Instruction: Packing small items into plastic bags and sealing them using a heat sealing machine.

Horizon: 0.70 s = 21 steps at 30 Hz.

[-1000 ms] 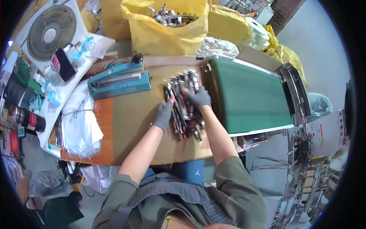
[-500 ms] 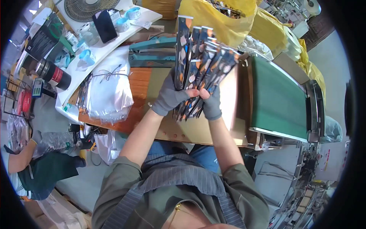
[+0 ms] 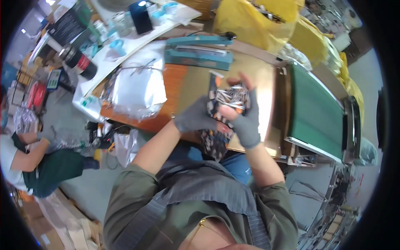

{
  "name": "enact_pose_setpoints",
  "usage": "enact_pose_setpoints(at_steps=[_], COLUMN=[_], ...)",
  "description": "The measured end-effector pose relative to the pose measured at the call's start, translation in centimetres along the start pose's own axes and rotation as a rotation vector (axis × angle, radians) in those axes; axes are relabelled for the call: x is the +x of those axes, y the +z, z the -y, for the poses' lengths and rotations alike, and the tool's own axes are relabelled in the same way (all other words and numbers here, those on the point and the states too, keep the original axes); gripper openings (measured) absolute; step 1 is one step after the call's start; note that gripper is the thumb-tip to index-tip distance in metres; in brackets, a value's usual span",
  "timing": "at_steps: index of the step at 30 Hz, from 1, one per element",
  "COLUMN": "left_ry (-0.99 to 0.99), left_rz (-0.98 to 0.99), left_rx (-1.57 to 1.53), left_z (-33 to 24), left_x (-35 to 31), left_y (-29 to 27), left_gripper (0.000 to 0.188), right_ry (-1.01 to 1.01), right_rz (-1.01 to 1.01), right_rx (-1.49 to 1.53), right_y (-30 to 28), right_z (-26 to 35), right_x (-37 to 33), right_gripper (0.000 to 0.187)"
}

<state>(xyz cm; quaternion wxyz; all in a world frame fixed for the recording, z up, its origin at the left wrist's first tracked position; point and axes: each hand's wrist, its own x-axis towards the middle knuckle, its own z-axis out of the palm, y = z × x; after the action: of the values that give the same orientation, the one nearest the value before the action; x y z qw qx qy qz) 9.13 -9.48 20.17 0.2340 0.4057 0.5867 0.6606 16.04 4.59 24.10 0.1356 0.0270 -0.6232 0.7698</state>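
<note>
Head view: the left hand (image 3: 196,116) and right hand (image 3: 248,127) have fingers closed around a bundle of dark patterned packets (image 3: 239,95), above the counter (image 3: 174,86); a blue sealer (image 3: 200,58) stands beyond

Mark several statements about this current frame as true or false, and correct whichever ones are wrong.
1. The left hand and right hand hold packets. True.
2. The flask is left of the sealer. True.
3. The sealer is red. False: it is teal.
4. Both hands are completely bare. False: both wear grey gloves.
5. The green belt is left of the packets. False: the green belt is right of them.
6. The yellow bag is open. True.
</note>
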Motion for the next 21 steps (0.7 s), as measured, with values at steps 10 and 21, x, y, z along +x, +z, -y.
enact_pose_setpoints(at_steps=[10,21], left_ry=[-0.196,-0.291], left_rz=[-0.019,-0.443], left_rx=[-0.04,1.361], left_z=[6.5,7.1], left_x=[-7.9,-12.6], left_y=[-0.7,-20.3], left_gripper=[0.051,0.029], right_ry=[0.594,0.591], right_rz=[0.404,0.334], right_rx=[0.387,0.249], right_y=[-2.3,1.3], right_z=[-7.0,-9.2], right_x=[0.4,0.2], right_gripper=[0.027,0.039])
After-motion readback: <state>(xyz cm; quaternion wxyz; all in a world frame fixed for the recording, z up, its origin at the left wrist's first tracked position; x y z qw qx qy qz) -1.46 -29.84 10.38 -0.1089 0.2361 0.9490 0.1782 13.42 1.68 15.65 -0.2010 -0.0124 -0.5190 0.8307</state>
